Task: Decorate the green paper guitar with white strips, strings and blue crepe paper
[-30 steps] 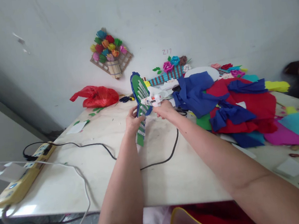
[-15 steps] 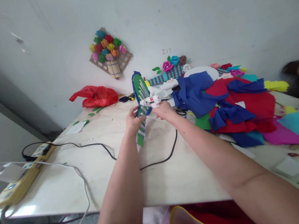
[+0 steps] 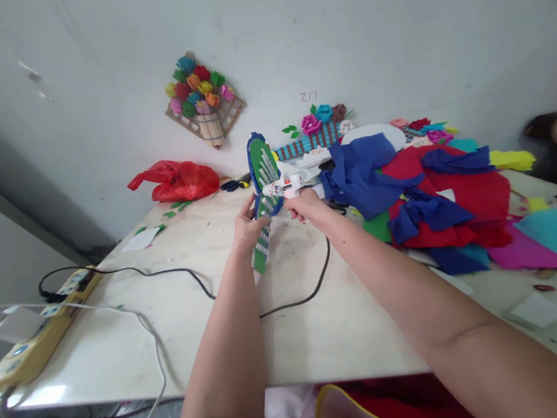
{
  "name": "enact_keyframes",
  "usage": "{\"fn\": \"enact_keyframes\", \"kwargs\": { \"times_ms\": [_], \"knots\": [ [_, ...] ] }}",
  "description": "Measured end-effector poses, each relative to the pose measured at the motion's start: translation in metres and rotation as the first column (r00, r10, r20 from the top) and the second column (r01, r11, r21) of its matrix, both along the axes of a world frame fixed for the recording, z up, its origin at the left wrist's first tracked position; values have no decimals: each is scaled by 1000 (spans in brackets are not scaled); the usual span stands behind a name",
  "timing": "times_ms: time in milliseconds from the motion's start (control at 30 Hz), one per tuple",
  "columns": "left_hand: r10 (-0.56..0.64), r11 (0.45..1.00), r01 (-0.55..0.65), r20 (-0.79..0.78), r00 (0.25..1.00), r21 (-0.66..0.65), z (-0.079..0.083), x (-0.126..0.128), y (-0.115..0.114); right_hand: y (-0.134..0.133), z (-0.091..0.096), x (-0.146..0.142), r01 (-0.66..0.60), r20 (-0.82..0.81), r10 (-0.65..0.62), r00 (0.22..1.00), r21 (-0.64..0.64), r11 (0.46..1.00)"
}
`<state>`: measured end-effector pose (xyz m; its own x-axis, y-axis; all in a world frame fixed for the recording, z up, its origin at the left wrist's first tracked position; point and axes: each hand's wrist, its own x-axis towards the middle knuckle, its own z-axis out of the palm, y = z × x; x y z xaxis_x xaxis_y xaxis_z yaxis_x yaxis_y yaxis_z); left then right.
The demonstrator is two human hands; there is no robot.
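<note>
My left hand (image 3: 251,224) is closed on a green craft piece (image 3: 259,259) with rows of pale sticks and a dark blue edging round its upper end. The piece is held upright and slightly tilted above the table. In my right hand (image 3: 305,206) is a white patterned glue gun (image 3: 283,185), gripped by its handle. Its nozzle points left, against or just in front of the craft piece; I cannot tell whether they touch. A black cord (image 3: 313,292) runs down from behind my right hand and across the table.
A yellow power strip (image 3: 64,320) lies at the table's left edge. Blue fabric (image 3: 367,172) and red fabric (image 3: 482,192) are heaped on the right. A red plastic bag (image 3: 179,181) rests by the wall, beside dark-handled pliers (image 3: 230,185). A paper-flower decoration (image 3: 207,103) hangs above.
The glue gun has shifted very slightly to the right along the craft piece. My left hand keeps its hold, and the whole view has moved a little.
</note>
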<state>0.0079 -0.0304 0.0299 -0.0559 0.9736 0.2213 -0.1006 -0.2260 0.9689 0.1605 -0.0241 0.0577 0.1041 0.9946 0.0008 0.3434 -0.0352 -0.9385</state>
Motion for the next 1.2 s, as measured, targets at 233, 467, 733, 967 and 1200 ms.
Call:
{"fn": "enact_keyframes", "kwargs": {
  "times_ms": [233, 467, 733, 967, 1200],
  "knots": [
    [19, 999, -17, -72, 997, 35, 0, 0, 0, -9, 9, 4, -25, -71, 21, 997, -51, 998],
    [9, 1000, -6, -105, 994, 26, 0, -2, 0, -11, 10, 7, -82, -132, 75, 988, -45, 996],
    [-45, 998, 46, -38, 998, 35, -1, -1, 2, -5, 8, 11, -111, -184, 100, 978, -54, 992],
    [-33, 999, 34, -9, 999, 7, -1, -2, 1, -3, 6, 16, -118, -176, 107, 979, -52, 992],
    [-39, 999, 39, 3, 999, -8, -1, -3, 2, -11, 17, 15, -96, -131, 91, 987, -33, 995]
  ]
}}
